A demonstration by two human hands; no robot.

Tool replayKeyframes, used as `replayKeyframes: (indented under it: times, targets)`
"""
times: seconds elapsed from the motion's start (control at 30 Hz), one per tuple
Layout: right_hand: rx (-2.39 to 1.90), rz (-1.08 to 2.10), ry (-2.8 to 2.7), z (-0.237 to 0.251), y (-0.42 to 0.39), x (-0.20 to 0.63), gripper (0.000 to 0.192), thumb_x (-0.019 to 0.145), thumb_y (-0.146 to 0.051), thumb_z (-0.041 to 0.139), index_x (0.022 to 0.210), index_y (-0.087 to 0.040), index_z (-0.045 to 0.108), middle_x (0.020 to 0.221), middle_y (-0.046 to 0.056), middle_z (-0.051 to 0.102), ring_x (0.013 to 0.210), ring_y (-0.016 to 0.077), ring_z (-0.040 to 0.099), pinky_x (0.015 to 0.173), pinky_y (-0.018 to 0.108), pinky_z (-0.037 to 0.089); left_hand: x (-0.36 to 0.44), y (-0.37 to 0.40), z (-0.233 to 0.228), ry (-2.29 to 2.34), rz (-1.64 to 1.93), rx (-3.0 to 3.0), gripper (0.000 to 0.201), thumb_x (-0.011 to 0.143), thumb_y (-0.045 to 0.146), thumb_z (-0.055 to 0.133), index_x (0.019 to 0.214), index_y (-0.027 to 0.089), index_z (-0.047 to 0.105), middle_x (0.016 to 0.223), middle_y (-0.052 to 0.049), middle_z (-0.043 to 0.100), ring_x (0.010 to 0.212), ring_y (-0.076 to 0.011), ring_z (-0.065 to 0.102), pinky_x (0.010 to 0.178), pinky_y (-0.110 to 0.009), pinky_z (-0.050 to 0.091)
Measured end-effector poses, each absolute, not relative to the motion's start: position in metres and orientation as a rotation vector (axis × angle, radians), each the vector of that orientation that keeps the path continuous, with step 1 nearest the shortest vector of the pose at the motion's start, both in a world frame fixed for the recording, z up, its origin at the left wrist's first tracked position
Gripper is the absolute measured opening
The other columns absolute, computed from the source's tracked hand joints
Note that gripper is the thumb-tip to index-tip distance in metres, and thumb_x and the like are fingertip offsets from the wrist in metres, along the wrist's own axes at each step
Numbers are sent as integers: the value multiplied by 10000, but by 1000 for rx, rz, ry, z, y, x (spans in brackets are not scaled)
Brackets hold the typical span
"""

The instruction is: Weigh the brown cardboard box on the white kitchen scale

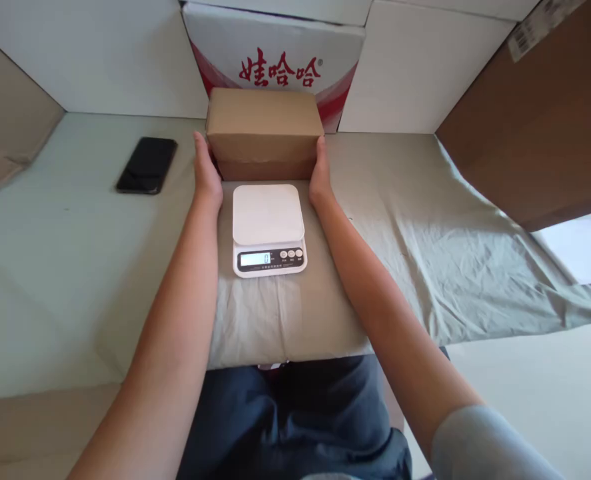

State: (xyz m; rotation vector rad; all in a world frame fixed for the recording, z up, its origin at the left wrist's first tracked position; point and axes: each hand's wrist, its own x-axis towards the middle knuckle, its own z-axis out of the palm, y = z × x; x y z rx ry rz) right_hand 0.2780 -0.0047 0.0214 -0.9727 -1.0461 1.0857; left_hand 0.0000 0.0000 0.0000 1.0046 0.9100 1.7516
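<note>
A brown cardboard box is held between both my hands, behind the scale. My left hand presses against its left end, and my right hand against its right end. Most of the fingers are hidden behind the box ends. In front of the box, between my forearms, stands a white digital kitchen scale with a flat bare platform. Its lit display reads 0, with several round buttons to the right of it.
A black phone lies left of my left hand. A white carton with red lettering stands behind the box. At the right is a large brown carton, with white paper near it. A wrinkled light cloth covers the table.
</note>
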Motion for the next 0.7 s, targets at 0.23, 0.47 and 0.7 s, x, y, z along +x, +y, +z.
replayKeyframes:
  times: [0.23, 0.47, 0.7]
  targets:
    - [-955, 980, -1082, 21, -7, 286, 1458, 772, -1282, 563, 1850, -300, 547, 2056, -46, 551, 1960, 260, 371, 1704, 465, 271, -5, -3, 5, 921, 1745, 971, 1197, 841, 1288, 624, 1343, 217, 808, 1373, -58, 953, 1689, -226, 682, 1508, -465, 445]
    - [-936, 1058, -1081, 8, 9, 285, 1315, 722, -1306, 500, 1760, -505, 605, 1939, -247, 661, 1990, 213, 249, 1718, 430, 130, 0, -1, 4, 918, 1790, 1004, 1272, 926, 1290, 419, 1407, 164, 767, 1520, -92, 908, 1623, -194, 694, 1466, -424, 471]
    - [-939, 1137, -1046, 2, 23, 277, 1422, 850, -1258, 22, 1787, -287, 471, 2006, -122, 603, 2015, 172, 174, 1709, 351, 29, 8, 1, -1, 992, 1841, 1049, 835, 1287, 895, 377, 1491, 143, 676, 1664, -105, 839, 1521, -77, 693, 1421, -334, 429]
